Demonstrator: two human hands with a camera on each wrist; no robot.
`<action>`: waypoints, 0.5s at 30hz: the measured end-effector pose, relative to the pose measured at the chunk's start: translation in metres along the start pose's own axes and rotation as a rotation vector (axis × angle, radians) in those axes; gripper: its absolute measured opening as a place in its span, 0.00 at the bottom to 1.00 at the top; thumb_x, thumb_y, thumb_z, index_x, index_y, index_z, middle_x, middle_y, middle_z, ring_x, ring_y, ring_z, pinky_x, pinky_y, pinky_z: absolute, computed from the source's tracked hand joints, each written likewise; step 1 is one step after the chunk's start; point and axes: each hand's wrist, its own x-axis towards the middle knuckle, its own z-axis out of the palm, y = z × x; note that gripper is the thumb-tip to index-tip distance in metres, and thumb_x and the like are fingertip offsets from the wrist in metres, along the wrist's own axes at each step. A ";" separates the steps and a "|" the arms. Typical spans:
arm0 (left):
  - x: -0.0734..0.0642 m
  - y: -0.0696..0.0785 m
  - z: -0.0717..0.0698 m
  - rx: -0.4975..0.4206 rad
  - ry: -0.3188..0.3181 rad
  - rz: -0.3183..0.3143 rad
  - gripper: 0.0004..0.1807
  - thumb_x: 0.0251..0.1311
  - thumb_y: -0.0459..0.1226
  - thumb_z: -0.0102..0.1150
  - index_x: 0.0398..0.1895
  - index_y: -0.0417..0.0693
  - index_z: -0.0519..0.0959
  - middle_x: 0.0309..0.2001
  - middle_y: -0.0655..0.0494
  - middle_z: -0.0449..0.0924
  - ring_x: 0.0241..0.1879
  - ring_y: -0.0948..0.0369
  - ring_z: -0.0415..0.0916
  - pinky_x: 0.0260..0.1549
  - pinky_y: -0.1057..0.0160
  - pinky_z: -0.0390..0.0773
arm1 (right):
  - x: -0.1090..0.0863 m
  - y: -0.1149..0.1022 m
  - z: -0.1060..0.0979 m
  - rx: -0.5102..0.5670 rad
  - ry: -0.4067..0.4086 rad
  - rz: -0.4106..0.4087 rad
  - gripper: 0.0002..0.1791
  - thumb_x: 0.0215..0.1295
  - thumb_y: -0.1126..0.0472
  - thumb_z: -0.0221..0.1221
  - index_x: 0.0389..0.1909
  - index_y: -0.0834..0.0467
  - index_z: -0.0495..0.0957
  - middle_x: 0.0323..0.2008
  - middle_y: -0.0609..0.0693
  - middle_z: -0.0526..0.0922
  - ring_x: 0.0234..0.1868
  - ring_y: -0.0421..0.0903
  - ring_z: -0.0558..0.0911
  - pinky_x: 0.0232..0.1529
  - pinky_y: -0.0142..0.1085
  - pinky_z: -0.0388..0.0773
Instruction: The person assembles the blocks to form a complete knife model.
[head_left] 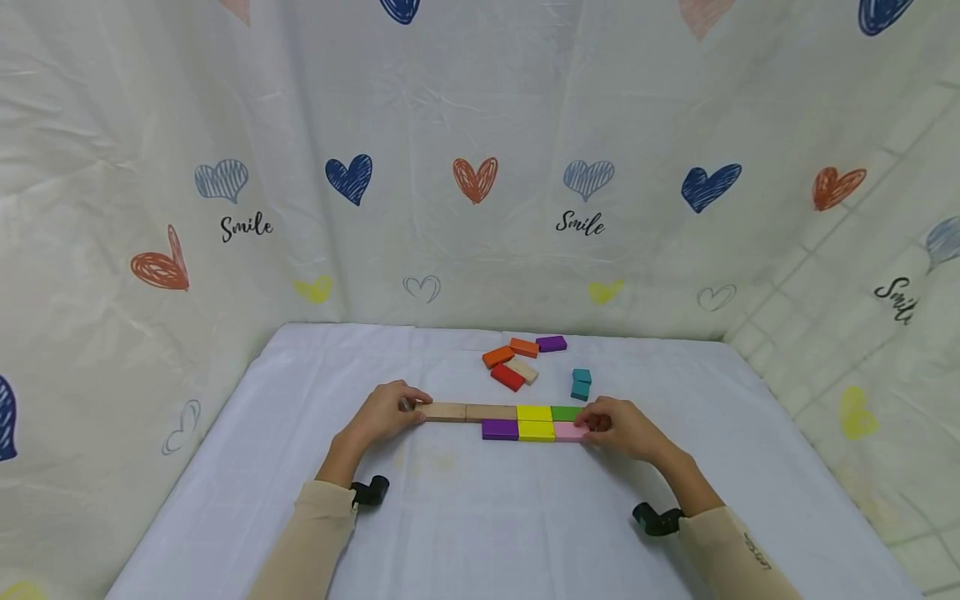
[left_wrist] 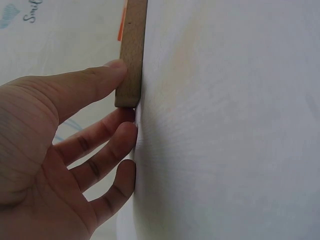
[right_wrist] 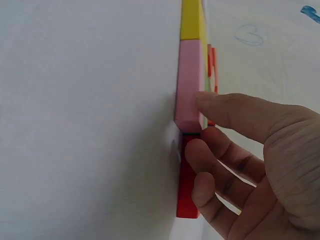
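Two plain wooden blocks, a left one (head_left: 445, 412) and a right one (head_left: 491, 412), lie end to end with a yellow block and a green block (head_left: 566, 413). In front runs a shorter row: purple block (head_left: 499, 430), yellow block (head_left: 536, 431), pink block (head_left: 568, 432). My left hand (head_left: 390, 414) pinches the outer end of the left wooden block (left_wrist: 132, 60), other fingers curving down to the cloth. With thumb on its near edge, my right hand (head_left: 618, 425) pinches the pink block (right_wrist: 190, 80). A red block (right_wrist: 188, 190) continues that row beneath the right fingers.
Behind the rows lie loose orange blocks, a red block (head_left: 507, 377), a pale wooden block (head_left: 522, 370) and a purple block (head_left: 551, 343). Two teal blocks (head_left: 581, 384) sit behind the green one. White cloth (head_left: 465, 525) covers the table, and a heart-printed curtain (head_left: 510, 258) hangs behind.
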 end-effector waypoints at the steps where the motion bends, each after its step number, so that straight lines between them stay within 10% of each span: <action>1: 0.000 0.000 0.000 0.002 0.000 0.000 0.14 0.59 0.37 0.73 0.49 0.58 0.89 0.39 0.59 0.80 0.36 0.61 0.74 0.36 0.61 0.75 | 0.001 0.000 -0.002 0.007 0.003 0.000 0.12 0.63 0.61 0.70 0.47 0.53 0.86 0.35 0.46 0.79 0.37 0.45 0.74 0.37 0.30 0.75; 15: -0.001 0.000 -0.002 0.006 0.005 0.020 0.14 0.59 0.36 0.72 0.49 0.56 0.89 0.38 0.58 0.81 0.35 0.62 0.74 0.36 0.61 0.74 | 0.034 0.020 -0.023 0.109 0.131 0.141 0.18 0.69 0.59 0.65 0.58 0.56 0.80 0.56 0.59 0.81 0.53 0.56 0.79 0.45 0.39 0.83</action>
